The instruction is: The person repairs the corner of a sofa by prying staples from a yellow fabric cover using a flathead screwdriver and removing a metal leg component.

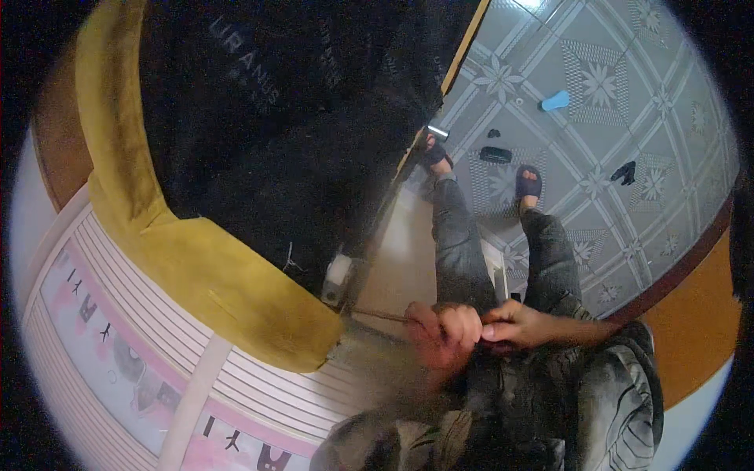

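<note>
In front of my lap both hands are closed around a screwdriver, its thin shaft (379,315) pointing left toward the upturned furniture piece. My left hand (444,334) wraps round it nearer the shaft and is partly smeared by motion. Fingers of my right hand (514,326) grip the dark reddish handle end, mostly hidden. The furniture piece has a black cloth underside (275,149) and yellow upholstered sides (243,290). A light-coloured foot or fitting (338,275) sits at its near corner, close to the shaft's tip; whether they touch I cannot tell. A second, shiny metal leg (437,132) is farther off.
At the left stands a pink and white striped cabinet (149,353). On the patterned tile floor (597,141) lie a light blue object (554,100), a black oblong item (495,155) and a small black item (624,173). My sandalled feet rest there too.
</note>
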A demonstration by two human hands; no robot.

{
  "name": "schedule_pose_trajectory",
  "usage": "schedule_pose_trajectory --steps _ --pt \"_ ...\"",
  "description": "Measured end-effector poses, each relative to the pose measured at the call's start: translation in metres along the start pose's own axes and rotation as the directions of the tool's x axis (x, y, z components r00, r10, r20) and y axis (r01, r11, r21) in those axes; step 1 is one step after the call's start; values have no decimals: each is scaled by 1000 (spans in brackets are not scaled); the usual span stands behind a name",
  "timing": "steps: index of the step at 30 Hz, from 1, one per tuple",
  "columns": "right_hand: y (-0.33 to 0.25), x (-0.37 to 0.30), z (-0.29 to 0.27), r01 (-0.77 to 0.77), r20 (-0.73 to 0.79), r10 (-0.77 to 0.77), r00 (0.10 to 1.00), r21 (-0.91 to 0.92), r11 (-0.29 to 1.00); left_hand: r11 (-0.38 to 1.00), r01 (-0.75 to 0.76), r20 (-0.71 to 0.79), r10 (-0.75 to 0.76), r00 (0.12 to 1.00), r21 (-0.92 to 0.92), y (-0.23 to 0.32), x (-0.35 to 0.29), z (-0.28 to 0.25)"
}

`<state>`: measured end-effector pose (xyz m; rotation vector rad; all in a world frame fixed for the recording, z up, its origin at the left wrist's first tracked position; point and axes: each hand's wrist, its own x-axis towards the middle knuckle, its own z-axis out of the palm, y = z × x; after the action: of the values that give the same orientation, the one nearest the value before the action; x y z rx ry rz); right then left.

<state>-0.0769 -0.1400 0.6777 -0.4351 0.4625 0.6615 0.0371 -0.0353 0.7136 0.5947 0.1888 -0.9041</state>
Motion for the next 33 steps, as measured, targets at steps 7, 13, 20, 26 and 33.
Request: schedule_pose_trajectory --steps 7,13,20,26,33 --pt "36 43 -10 -397 671 38 741 391 830 965 -103 6 105 994 242 9 -8 -15" --pt "37 10 3 -271 331 139 933 395 878 996 4 158 -18 987 85 -5 -10 -24" --pt "30 -23 24 288 -206 -779 592 -849 443 956 -150 -53 169 984 252 -18 4 -4" --pt "27 -6 16 102 -222 -795 565 -937 334 957 -121 -130 160 979 263 -16 0 -9" --pt "16 -6 14 180 -270 -571 775 -773 609 907 -139 0 151 988 398 -11 7 -8"
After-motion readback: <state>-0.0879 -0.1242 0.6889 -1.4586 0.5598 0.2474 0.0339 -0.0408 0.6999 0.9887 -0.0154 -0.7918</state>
